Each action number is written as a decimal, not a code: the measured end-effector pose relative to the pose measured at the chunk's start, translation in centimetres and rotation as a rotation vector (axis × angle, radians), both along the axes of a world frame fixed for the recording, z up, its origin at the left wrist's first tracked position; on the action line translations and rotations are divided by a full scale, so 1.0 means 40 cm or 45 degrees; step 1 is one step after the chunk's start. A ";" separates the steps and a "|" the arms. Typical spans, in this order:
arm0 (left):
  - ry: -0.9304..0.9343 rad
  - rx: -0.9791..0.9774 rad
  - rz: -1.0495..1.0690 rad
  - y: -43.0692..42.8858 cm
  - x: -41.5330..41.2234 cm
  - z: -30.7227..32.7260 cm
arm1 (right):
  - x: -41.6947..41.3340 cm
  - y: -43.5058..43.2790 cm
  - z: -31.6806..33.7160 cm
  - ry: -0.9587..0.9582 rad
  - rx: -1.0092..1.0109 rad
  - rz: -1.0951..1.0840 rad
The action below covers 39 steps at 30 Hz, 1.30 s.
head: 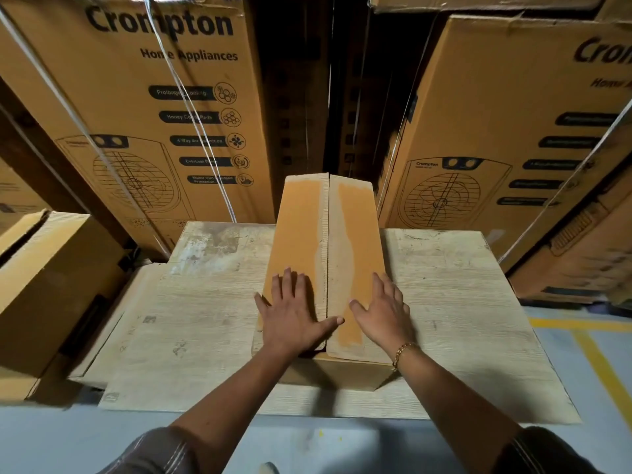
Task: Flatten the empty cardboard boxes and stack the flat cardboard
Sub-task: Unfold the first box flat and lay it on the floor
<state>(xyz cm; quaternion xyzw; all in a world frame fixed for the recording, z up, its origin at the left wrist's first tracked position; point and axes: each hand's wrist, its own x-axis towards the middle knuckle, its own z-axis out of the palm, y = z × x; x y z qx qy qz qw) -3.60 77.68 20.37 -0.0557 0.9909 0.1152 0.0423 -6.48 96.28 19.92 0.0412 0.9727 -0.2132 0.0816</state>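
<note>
A long, narrow cardboard box stands on a pale board in the middle of the view, its two top flaps meeting along a centre seam. My left hand lies flat on the left flap near its close end, fingers spread, thumb reaching to the seam. On the right flap my right hand rests flat beside it, fingers straight; a gold bracelet circles that wrist. Neither hand curls around anything.
Tall printed appliance cartons with plastic straps wall the back, a dark gap between them. A brown box stands at the left. Flat pale cardboard lies under the board's left side. Grey floor with yellow lines shows at right.
</note>
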 end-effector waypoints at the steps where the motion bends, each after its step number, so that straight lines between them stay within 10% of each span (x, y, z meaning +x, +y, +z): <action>1: -0.011 0.022 0.006 0.006 -0.006 0.005 | -0.001 -0.010 0.003 -0.004 0.020 0.034; 11: 0.194 0.657 0.159 -0.205 0.019 0.188 | -0.018 -0.114 0.032 0.099 0.172 0.338; 15: 0.169 0.514 0.315 -0.345 0.019 0.199 | -0.028 -0.163 0.040 0.063 0.220 0.411; 20: 0.128 -0.388 0.126 -0.417 0.025 0.101 | -0.038 -0.175 0.034 -0.125 0.270 0.482; 33: -0.099 -0.050 -0.058 -0.266 -0.001 -0.089 | -0.034 0.025 0.232 0.048 -0.328 0.206; 39: -0.088 0.125 -0.012 -0.269 -0.006 -0.117 | -0.017 0.220 0.200 0.148 0.447 -0.022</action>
